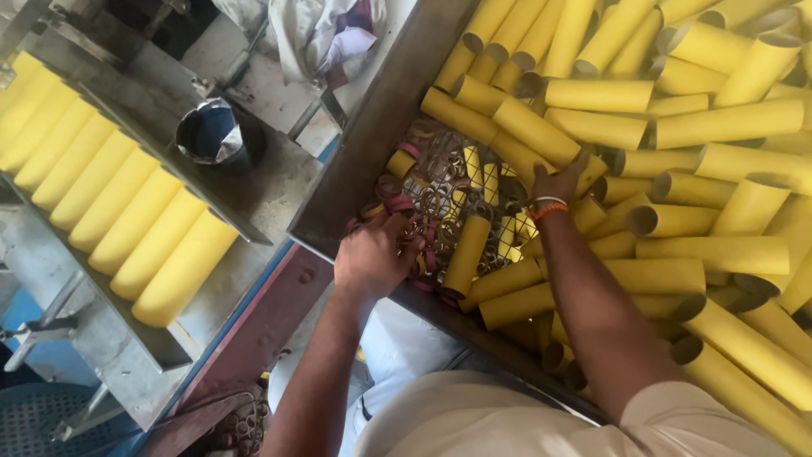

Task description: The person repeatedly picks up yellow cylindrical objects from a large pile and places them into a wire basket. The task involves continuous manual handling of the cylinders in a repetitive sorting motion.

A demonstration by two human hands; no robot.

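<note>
Head view: left hand point(372, 258) curled down onto small rings point(440, 199) at the metal bin's point(364, 152) near edge, fingers point(406, 245) bent, grip hidden, cannot tell whether holding. Right hand point(558, 182) spread open, pressing yellow cardboard tubes point(719, 254) heaped just beyond the fingertips. More yellow tubes ranked in a tray point(110, 203) far left, beside a dark cup point(211, 135).
</note>
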